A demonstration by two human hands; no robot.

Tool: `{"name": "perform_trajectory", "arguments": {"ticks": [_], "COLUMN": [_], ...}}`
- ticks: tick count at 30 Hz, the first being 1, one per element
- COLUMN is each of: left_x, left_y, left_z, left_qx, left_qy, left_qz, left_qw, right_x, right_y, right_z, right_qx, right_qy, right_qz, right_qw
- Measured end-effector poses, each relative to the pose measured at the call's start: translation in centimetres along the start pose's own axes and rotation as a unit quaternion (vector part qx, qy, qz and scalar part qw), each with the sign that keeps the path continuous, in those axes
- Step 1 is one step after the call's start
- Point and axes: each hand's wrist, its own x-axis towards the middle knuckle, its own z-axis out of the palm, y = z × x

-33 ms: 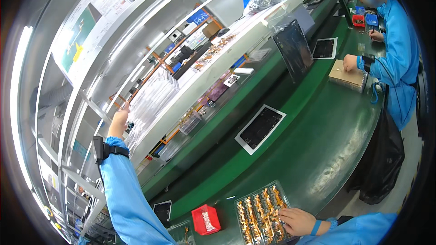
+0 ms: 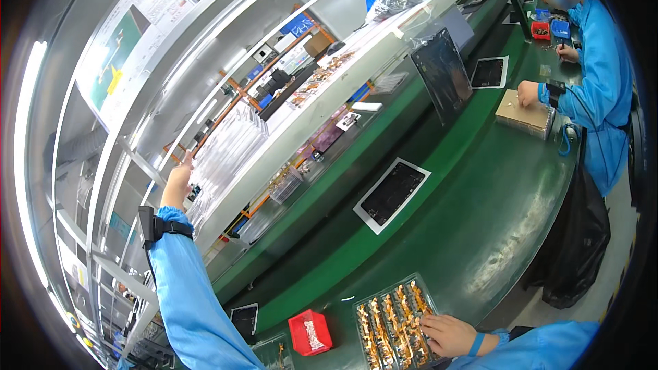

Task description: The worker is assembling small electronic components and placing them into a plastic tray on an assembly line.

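My left hand (image 2: 178, 185) is raised to the upper shelf at the left, against the near end of a stack of clear plastic trays (image 2: 236, 138). One finger stretches upward; the others are partly hidden, and I see nothing held. At the lower right my right hand (image 2: 447, 334) lies flat, fingers extended, over the right edge of a clear compartment tray (image 2: 356, 310). Rows of small orange-and-white flexible parts (image 2: 386, 308) fill that tray. Left of it stands a red bin (image 2: 299, 334) with small white pieces inside.
A dark panel with a white border (image 2: 392, 195) lies on the green bench (image 2: 473, 223). Another clear tray (image 2: 273, 353) sits at the lower edge. A co-worker in blue (image 2: 603, 89) rests a hand on a tan block (image 2: 521, 116) at the far right. White shelf posts (image 2: 130, 260) stand beside my left arm.
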Motion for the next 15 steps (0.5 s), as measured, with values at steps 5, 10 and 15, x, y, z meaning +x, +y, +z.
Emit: {"name": "perform_trajectory", "arguments": {"ticks": [5,10,15], "left_x": [-1.5,0.0,4.8], "left_y": [0.4,-0.8,-5.1], "left_z": [-0.3,0.7,3.2], "left_qx": [0.137,0.205,0.181], "left_qy": [-0.040,-0.073,-0.020], "left_qz": [0.125,0.074,0.163], "left_qw": [0.982,0.973,0.970], "right_x": [-0.5,-0.9,-1.0], "right_y": [-0.1,-1.2,-0.8], "right_z": [0.0,-1.0,0.0], "right_qx": [0.008,0.007,-0.004], "right_qy": [0.004,-0.011,-0.023], "right_qz": [0.001,0.013,0.028], "right_qw": [1.000,1.000,0.999]}}
